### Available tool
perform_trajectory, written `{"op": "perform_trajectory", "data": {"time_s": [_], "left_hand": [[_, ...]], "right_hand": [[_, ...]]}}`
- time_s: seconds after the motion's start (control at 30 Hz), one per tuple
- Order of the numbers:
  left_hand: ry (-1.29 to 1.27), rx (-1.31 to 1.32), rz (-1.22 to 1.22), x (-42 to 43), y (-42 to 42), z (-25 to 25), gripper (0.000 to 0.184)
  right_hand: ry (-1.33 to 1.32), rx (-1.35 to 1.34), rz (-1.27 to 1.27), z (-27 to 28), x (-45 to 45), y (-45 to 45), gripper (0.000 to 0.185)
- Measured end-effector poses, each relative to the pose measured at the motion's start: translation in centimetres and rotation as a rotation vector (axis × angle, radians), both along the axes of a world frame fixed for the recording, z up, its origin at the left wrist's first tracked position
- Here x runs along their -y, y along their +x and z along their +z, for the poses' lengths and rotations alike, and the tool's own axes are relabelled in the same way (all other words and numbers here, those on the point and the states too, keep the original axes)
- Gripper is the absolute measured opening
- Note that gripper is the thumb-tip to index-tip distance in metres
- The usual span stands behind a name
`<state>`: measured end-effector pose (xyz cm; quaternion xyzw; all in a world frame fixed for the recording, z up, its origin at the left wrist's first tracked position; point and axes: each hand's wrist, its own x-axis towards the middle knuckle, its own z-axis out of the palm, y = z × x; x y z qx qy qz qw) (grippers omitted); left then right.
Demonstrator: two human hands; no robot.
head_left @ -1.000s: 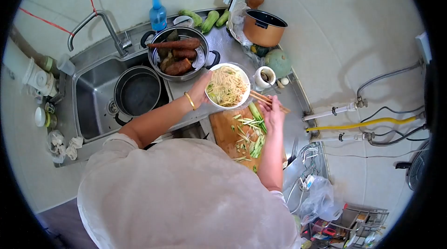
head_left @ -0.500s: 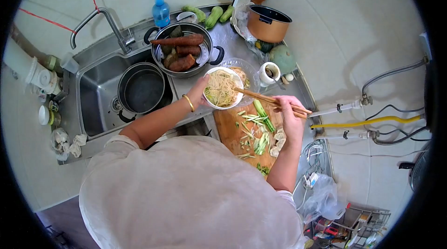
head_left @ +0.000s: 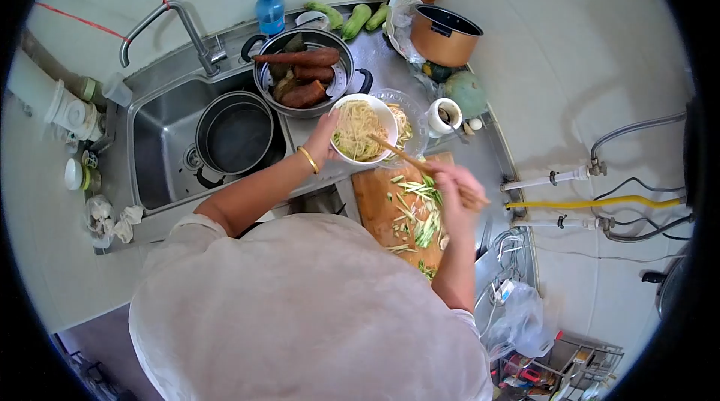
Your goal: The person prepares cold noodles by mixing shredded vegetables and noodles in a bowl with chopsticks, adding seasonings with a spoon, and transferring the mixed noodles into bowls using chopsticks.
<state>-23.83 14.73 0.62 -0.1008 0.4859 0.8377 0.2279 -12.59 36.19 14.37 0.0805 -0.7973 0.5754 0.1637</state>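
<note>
My left hand [head_left: 324,140] grips the rim of a white bowl [head_left: 389,120], tilted, with noodles [head_left: 358,131] and green shreds inside. Chopsticks [head_left: 405,157] are held in my right hand [head_left: 456,182], which is slightly blurred; their tips reach into the noodles. Behind the bowl stands a clear glass dish [head_left: 418,122], partly hidden, with more noodles in it. Below my right hand lies a wooden cutting board [head_left: 373,202] strewn with cut green strips [head_left: 427,228].
A steamer pot [head_left: 351,71] holding sweet potatoes [head_left: 304,57] stands beyond the bowl. Left of it, a dark pot [head_left: 235,135] sits in the sink [head_left: 161,187]. A small white jar [head_left: 444,114] with a spoon, a pale green squash [head_left: 466,93] and an orange pot [head_left: 444,41] are at the right.
The chopstick tips have moved down and left, deeper into the noodles. My right hand has shifted slightly down. The whole view has shifted slightly.
</note>
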Motion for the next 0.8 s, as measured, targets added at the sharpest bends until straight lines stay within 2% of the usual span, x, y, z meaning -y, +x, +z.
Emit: {"op": "perform_trajectory", "data": {"time_s": [0.1, 0.3, 0.4, 0.43, 0.53, 0.57, 0.7, 0.8], "left_hand": [[0.05, -0.049, -0.02, 0.3, -0.7, -0.4, 0.047], [0.049, -0.096, -0.033, -0.1, -1.3, -1.0, 0.048], [0.042, -0.015, -0.092, 0.0, -0.5, 1.1, 0.049], [0.049, -0.006, -0.098, 0.1, -0.4, 1.0, 0.049], [0.063, 0.026, -0.077, 0.3, -0.3, -0.7, 0.048], [0.065, 0.041, -0.045, 0.5, -0.6, -2.8, 0.048], [0.03, 0.04, 0.012, 2.1, 0.6, -3.7, 0.045], [-0.033, -0.019, 0.032, 3.5, 0.8, -5.1, 0.043]], "right_hand": [[-0.163, 0.147, -0.056, 2.0, -2.1, 0.1, 0.013], [-0.379, 0.236, 0.028, -1.9, -3.4, -1.8, 0.018], [-0.491, 0.227, 0.046, -5.5, -2.5, -3.2, 0.026], [-0.66, 0.214, 0.031, -5.6, -2.1, -3.4, 0.023], [-0.779, 0.115, -0.094, -5.1, -2.6, -3.8, 0.023], [-0.765, 0.094, -0.134, -4.1, -2.7, -3.6, 0.021], [-0.365, 0.136, -0.15, -3.1, -3.7, -3.0, 0.021], [-0.317, 0.068, -0.21, -2.8, -3.9, -3.1, 0.02]]}}
